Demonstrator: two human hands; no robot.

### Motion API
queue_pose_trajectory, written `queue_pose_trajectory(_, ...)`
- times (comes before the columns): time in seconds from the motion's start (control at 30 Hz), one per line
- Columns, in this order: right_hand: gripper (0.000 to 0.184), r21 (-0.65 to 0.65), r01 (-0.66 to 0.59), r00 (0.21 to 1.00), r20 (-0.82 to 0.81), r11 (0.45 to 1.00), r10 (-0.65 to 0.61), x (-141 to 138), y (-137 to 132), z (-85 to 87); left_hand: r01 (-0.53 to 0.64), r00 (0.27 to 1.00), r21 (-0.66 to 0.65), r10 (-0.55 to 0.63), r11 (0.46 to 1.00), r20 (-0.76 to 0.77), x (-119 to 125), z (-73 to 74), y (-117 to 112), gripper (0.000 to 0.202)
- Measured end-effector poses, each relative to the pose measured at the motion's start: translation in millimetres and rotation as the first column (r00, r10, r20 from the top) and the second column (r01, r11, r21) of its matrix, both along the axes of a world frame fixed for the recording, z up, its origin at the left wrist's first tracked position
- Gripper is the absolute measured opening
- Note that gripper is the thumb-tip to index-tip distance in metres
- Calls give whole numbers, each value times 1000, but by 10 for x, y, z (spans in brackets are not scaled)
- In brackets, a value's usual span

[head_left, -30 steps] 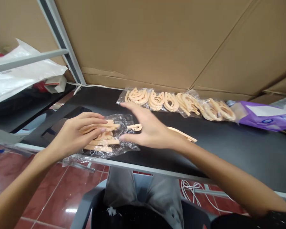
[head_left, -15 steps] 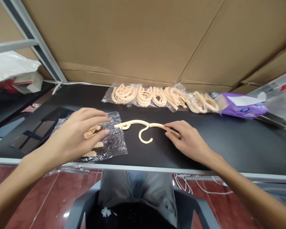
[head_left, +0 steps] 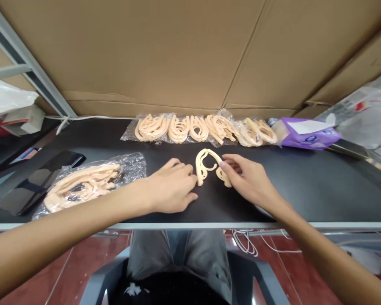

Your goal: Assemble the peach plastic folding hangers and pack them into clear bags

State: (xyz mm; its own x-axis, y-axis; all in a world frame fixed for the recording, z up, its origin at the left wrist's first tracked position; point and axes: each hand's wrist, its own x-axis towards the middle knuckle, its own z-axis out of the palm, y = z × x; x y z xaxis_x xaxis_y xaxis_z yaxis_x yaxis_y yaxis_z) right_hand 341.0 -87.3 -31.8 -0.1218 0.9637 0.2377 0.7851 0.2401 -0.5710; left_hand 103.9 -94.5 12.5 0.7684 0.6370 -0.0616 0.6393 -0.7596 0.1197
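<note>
A cream plastic folding clothes hanger lies on the black tabletop between my hands, its two arms folded down and its hook in the middle. My right hand pinches the hanger's right arm between thumb and fingers. Beside the left arm is my left hand, palm down, fingers bent and the thumb held apart. Its fingertips are at the arm's outer edge without wrapping round it. To the left, a clear plastic bag holds several folded hangers.
Bagged hangers form a row along the cardboard wall at the back. A purple tissue pack stands at the right end of that row. A dark, shiny flat object lies at the left. The table's pale front edge runs before my lap.
The hanger's arms have gone from spread out to folded down. My left hand has moved right, from above the bag to the hanger's left arm. My right hand stays on the right arm.
</note>
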Motion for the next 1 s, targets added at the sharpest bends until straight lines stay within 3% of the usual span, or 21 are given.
queue_pose_trajectory(0.1, 54, 12, -108, 985, 136, 994, 105, -163, 0, 36, 49, 999, -58, -48, 997, 16, 120, 17, -83, 30)
queue_pose_trajectory(0.2, 66, 23, -185, 957, 233, 983, 174, -215, 9, 33, 12, 996, -51, -7, 999, 92, -91, 133, -175, 29)
queue_pose_trajectory(0.3, 60, -1, -231, 943, 246, 973, 224, -152, 19, 21, -171, 965, 36, 160, 985, 208, -692, 264, -313, 36)
queue_pose_trajectory(0.37, 53, -17, -260, 942, 213, 965, 258, -98, 21, 24, -319, 924, 90, 288, 944, 253, -1198, 267, -402, 49)
queue_pose_trajectory(0.47, 54, -26, -319, 944, 80, 947, 320, -95, 12, 64, -461, 878, 122, 431, 879, 209, -1821, 92, -482, 77)
queue_pose_trajectory(0.53, 57, -27, -369, 929, 5, 929, 369, -181, 2, 119, -481, 874, 135, 462, 866, 153, -2030, -74, -507, 69)
queue_pose_trajectory(0.67, 53, -57, -532, 847, -28, 845, 531, -573, 29, 265, -470, 869, 110, 438, 876, 230, -2043, -238, -529, 48)
queue_pose_trajectory(0.8, 52, -27, -642, 765, -94, 766, 637, -1207, 99, 328, -464, 840, 52, 420, 884, 342, -1898, -175, -471, 47)
queue_pose_trajectory(0.9, 66, -6, -707, 683, -265, 707, 681, -1667, 92, 274, -471, 816, 22, 426, 882, 390, -1814, -122, -397, 56)
queue_pose_trajectory(1.0, 66, 70, -724, 619, -373, 687, 691, -1815, 64, 188, -493, 792, 19, 440, 870, 423, -1818, -96, -415, 64)
